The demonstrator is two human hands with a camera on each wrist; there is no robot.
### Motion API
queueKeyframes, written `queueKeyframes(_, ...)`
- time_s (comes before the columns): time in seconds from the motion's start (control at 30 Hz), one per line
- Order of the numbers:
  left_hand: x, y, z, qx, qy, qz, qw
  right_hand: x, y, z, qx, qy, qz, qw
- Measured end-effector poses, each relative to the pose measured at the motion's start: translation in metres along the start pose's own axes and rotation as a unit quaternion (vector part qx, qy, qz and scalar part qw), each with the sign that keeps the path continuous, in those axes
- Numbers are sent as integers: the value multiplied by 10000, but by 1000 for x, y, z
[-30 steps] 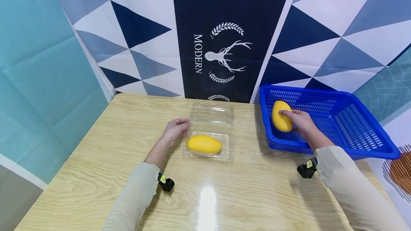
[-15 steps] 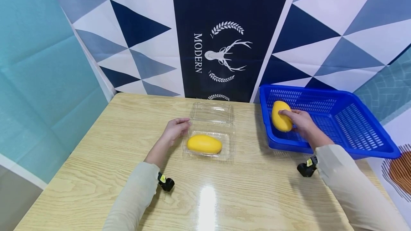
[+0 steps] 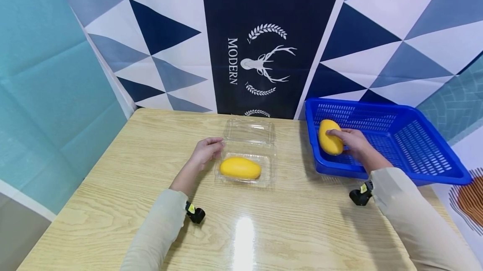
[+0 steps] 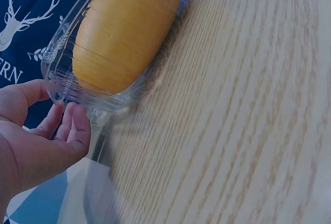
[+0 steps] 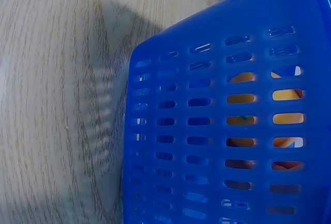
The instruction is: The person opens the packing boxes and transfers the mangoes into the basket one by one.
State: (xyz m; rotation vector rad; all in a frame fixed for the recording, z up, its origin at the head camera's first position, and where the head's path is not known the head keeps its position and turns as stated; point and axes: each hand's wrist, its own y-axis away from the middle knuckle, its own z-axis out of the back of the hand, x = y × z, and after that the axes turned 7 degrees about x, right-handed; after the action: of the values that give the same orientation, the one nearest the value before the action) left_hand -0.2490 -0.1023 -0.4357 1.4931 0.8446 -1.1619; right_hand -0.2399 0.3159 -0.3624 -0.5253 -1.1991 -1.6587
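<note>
- Yellow mango [image 3: 329,142] is grasped by the right hand [image 3: 353,142], inside the blue basket [image 3: 339,171];
- left hand [image 3: 207,151] pinches the edge of a clear clamshell [image 3: 267,167];
- second mango [image 3: 240,168] lies inside it.

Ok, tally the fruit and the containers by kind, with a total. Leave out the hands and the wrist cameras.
Yellow mangoes: 2
Clear plastic clamshell box: 1
Blue slotted plastic basket: 1
Total: 4
</note>
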Motion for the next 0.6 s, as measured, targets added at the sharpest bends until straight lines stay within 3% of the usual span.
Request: queueKeyframes(0.6, -1, 2, 1, 0, -36, -41, 10000, -1, -1, 0, -24, 136, -245, 9996)
